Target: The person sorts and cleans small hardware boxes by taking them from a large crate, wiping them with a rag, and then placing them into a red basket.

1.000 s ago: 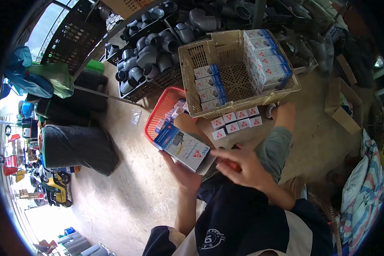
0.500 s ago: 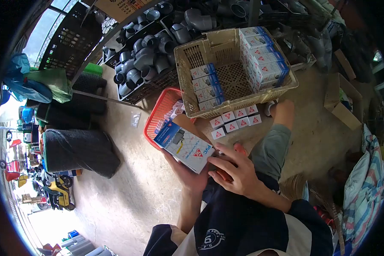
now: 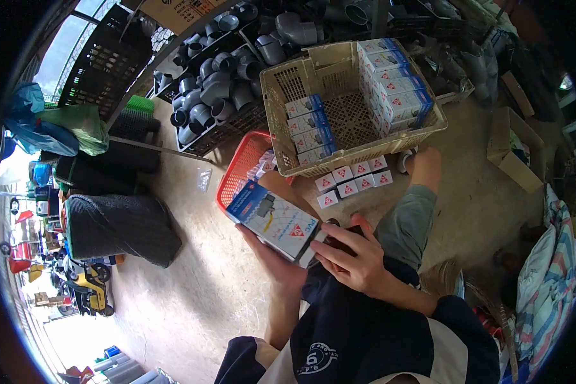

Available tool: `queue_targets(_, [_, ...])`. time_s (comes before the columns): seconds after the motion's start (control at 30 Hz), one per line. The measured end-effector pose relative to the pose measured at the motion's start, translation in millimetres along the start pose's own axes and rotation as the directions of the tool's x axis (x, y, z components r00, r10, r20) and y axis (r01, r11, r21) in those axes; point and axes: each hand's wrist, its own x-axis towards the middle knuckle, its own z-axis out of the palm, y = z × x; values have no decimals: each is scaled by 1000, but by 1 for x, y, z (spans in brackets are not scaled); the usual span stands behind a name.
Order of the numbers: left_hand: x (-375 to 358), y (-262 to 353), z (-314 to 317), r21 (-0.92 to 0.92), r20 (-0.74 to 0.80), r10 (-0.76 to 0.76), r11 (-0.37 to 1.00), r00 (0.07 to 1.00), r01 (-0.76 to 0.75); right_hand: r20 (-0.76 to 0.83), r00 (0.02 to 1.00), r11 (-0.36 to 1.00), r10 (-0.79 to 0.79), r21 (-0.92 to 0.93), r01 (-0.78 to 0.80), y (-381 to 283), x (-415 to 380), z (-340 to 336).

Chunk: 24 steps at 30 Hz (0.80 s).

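We have a beige crate point(image 3: 365, 153) before us, a red basket point(image 3: 235, 169) beside it, and a blue-and-white carton point(image 3: 272, 221) cupped in our left hand point(image 3: 280, 267). Our right hand point(image 3: 360, 261), half curled, touches its end; we cannot tell whether it grips anything.

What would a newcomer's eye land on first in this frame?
Probably the blue-and-white PVC box, low in the centre, held by the left hand with the right hand at its end. Just beyond stands the beige crate, with similar boxes stacked highest along its right side. Dark grey pipe fittings heap up to its left.
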Motion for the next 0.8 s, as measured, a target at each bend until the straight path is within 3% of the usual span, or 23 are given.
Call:
queue_targets(0.03, [-1, -2, 1, 19, -57, 11, 1000, 998, -10, -19, 1000, 1000, -4, 0, 4, 1, 1, -1])
queue_targets(0.27, [-1, -5, 0, 26, 1, -27, 999, 1000, 27, -56, 998, 997, 35, 66, -31, 1, 3, -4])
queue_targets(0.47, [-1, -6, -3, 27, 8, -26, 999, 1000, 26, -53, 956, 905, 289, 340, -255, -3, 12, -1])
queue_targets(0.57, [-2, -6, -3, 24, 16, -27, 999, 999, 27, -8, 953, 896, 303, 343, -282, -3, 8, -2])
queue_targets(0.67, [-4, -6, -1, 18, 0, -33, 999, 999, 33, -29, 979, 952, 200, 244, -187, 2, 13, -4])
queue_targets(0.8, [-5, -2, 1, 12, -28, -77, 997, 997, 77, 4, 984, 948, 179, 265, -174, 5, 16, -8])
